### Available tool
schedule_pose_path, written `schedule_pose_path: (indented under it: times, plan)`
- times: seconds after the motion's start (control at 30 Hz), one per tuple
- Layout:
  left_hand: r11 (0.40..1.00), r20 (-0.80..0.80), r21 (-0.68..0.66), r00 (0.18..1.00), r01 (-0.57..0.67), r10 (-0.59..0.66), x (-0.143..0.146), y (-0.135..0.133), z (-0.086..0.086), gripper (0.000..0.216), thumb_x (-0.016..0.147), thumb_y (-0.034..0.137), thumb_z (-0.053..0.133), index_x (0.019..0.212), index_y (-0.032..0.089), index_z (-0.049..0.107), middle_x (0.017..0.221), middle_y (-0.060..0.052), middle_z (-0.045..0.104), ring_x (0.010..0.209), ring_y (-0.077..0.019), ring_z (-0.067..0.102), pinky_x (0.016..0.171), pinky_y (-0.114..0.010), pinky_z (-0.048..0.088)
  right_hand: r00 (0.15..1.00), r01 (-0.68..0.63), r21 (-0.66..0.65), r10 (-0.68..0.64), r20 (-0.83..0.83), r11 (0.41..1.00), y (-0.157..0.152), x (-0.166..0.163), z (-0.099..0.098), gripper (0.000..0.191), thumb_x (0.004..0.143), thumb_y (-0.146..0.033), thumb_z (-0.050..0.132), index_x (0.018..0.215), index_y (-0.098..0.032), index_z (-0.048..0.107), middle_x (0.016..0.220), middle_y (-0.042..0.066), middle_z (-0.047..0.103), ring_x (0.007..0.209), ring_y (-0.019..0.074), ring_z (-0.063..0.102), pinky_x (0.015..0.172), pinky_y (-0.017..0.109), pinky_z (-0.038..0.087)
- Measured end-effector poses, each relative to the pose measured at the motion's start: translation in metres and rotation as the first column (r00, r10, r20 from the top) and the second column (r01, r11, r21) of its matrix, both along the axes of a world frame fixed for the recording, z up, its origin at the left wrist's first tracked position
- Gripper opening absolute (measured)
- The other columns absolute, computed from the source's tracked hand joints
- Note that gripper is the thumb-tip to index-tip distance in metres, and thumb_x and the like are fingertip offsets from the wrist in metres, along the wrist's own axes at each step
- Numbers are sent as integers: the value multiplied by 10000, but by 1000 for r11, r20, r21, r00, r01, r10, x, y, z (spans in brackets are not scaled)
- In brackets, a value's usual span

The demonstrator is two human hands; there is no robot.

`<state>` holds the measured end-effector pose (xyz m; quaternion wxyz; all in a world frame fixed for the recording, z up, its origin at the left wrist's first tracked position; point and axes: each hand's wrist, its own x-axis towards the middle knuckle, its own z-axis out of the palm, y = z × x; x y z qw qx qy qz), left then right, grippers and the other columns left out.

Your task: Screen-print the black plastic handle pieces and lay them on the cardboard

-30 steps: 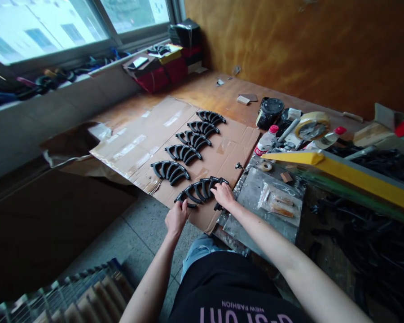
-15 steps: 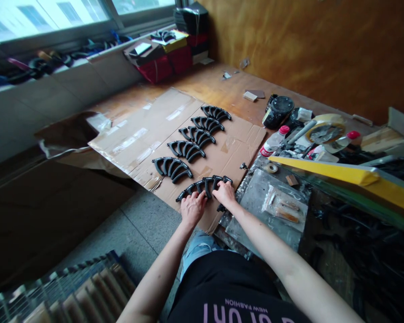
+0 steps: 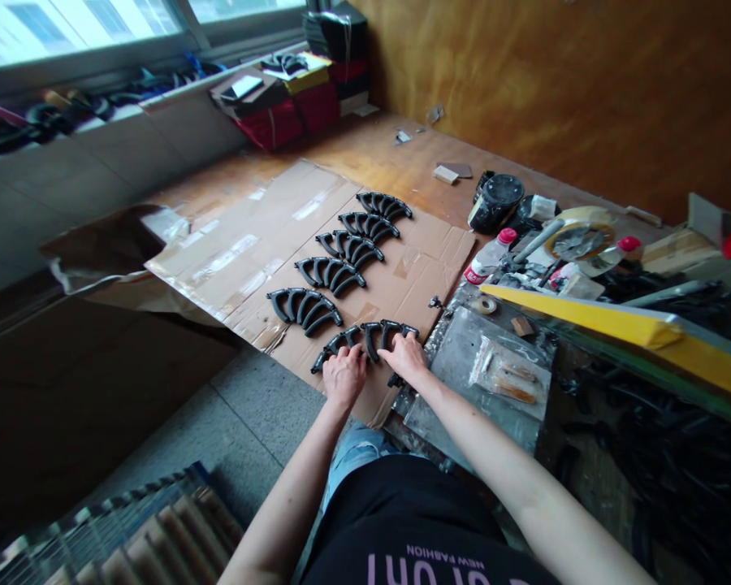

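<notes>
Several black curved handles (image 3: 371,341) lie in a loose row on the cardboard sheet (image 3: 402,272), at its end nearest me. My left hand (image 3: 344,375) is over the left part of this row, its fingers curled and closed on one of the handles. Just to the right, my right hand (image 3: 407,357) pinches another handle near the row's right end. The fingers partly hide both pieces. Farther up the sheet, more handles (image 3: 304,309) lie nested in several fan-shaped groups.
To the right stand a bottle with a red cap (image 3: 490,253), a black jar (image 3: 498,199) and a yellow-edged board (image 3: 590,313). A plastic bag (image 3: 512,370) lies on the grey plate. Red boxes (image 3: 274,122) stand by the window. A wire rack (image 3: 115,528) is at lower left.
My left hand has drawn slightly towards me and a gap has widened in the near row between the hands. My right hand stays at the row's right part. The view has shifted slightly.
</notes>
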<state>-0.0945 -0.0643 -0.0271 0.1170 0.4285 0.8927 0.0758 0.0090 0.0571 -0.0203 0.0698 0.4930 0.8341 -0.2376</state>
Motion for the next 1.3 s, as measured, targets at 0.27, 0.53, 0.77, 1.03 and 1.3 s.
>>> schedule_pose_path:
  times: [0.27,0.53,0.77,1.03,1.3]
  plan:
    - [999,-6,-7,999,34,-34,0,6,1,409,959,437,425,1230,236,658,1103,-110,670,903,-270,633,799,-377,392,999,-26,16,26,36,1000,7,4,2,306,829,-251,612,1102,-137,688,1184,179,586,959,256,691,832,327,527]
    - [999,-5,5,999,47,-47,0,16,-1,421,953,459,443,1252,250,653,1124,-100,666,944,-269,617,834,-381,407,998,-42,-88,37,-48,995,3,12,2,340,896,-330,582,1167,-169,710,1172,156,662,1075,214,650,980,289,461]
    - [997,-116,73,993,24,-15,22,12,6,468,928,495,473,1318,275,609,1355,-108,569,1146,-310,523,894,-451,416,994,-29,-142,13,-110,989,7,25,7,436,922,-244,547,1343,-138,587,1211,134,692,1151,216,636,1017,291,439]
    - [999,5,-34,999,-32,32,41,46,-2,496,855,510,559,1290,276,601,1345,-108,556,1188,-337,466,906,-468,437,987,-18,-178,-11,-163,984,7,22,7,448,958,-317,537,1325,-71,612,1294,174,652,1235,232,597,1070,297,415]
    - [994,-19,-107,999,-37,35,40,60,9,333,880,406,496,1101,214,656,1175,-135,583,1065,-315,522,854,-447,442,975,29,-245,-82,-207,969,9,22,14,417,940,-333,563,1283,-113,652,1278,140,669,1215,234,616,1054,312,442]
